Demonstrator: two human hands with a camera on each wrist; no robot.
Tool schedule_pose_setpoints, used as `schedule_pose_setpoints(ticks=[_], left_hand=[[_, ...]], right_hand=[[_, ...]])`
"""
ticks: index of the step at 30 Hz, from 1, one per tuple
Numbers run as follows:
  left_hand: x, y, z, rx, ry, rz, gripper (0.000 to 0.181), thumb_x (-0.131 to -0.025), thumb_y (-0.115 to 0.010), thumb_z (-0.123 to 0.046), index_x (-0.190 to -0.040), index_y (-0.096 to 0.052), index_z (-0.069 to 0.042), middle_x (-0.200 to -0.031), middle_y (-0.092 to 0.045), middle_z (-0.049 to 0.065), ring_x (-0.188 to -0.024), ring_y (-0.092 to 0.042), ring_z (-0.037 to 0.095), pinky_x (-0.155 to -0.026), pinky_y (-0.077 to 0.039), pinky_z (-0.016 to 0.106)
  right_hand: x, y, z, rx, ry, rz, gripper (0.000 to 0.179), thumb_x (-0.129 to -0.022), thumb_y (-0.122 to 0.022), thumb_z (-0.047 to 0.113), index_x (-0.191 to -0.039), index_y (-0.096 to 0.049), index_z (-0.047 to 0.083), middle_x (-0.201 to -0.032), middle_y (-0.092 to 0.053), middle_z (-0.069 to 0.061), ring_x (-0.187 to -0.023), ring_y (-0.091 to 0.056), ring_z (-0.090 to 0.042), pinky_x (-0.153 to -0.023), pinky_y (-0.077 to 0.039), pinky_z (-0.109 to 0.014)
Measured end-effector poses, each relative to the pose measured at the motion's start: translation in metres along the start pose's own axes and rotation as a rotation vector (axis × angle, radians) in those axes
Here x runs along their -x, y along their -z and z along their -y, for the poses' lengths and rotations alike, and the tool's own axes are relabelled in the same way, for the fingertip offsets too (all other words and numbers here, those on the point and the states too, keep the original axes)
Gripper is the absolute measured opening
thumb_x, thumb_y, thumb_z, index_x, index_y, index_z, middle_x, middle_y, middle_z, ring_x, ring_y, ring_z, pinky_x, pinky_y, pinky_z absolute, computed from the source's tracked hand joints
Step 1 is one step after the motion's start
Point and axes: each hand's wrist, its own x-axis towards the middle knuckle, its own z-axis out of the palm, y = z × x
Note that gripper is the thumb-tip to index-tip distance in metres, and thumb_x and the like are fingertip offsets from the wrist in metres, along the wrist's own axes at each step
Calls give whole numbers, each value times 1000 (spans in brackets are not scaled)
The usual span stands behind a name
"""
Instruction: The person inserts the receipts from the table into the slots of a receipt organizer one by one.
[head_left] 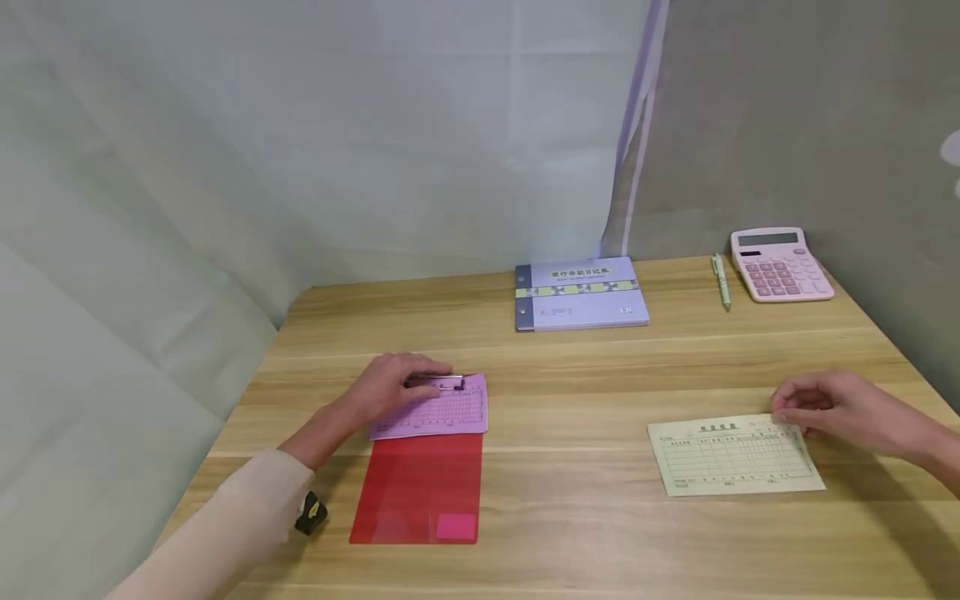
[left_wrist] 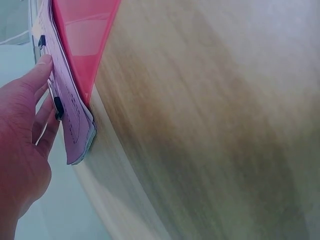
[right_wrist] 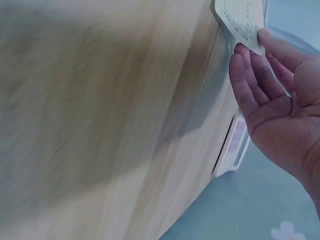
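Note:
On the left of the table lies a translucent red clipboard [head_left: 420, 483]. A pad of pink printed forms [head_left: 442, 414] covers its upper part, beneath a metal clip [left_wrist: 57, 107] with black ends. My left hand [head_left: 390, 386] grips the top of the clipboard by the clip, thumb on the near side and fingers along the far edge. At the right, a pale green printed slip [head_left: 735, 458] has one corner pinched between the thumb and fingers of my right hand [head_left: 843, 414]. That corner is raised in the right wrist view; my right palm [right_wrist: 280, 107] shows there.
A lilac account book [head_left: 581, 296] lies at the table's back edge. Right of it are a light green pen [head_left: 721, 282] and a pink calculator [head_left: 782, 265]. A small black object [head_left: 311, 512] sits beside my left forearm. Cloth [head_left: 450, 133] hangs behind the table.

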Motion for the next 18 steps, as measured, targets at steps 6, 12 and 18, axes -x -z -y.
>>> schedule_pose_setpoints(ticks=[6,12,18], left_hand=[[-1,-1,-1,-8,-17,-6,44,-92,-86,-25,-134,-76,-22,-129,-75,-2,-120,-70,21,-101,-56,48],[0,-1,-3,-8,-10,-7,44,-93,-85,-25,-136,-75,-22,-130,-75,-1,-123,-69,23,-104,-55,50],[0,-2,-1,-20,-2,-12,45,-94,-85,-27,-138,-74,-22,-134,-73,-1,-126,-67,24,-106,-53,51]], right_hand=[[-15,-7,10,25,-33,-51,5,-96,-72,-6,-98,-74,-1,-84,-72,7,-66,-61,-4,-54,-55,-27],[-19,-5,13,12,-112,-14,12,-95,-76,-2,-107,-76,-6,-96,-77,-6,-75,-64,-1,-60,-60,-29],[-21,-3,16,69,-173,7,12,-93,-79,2,-104,-81,-2,-101,-77,-12,-72,-59,-2,-60,-58,-28]])
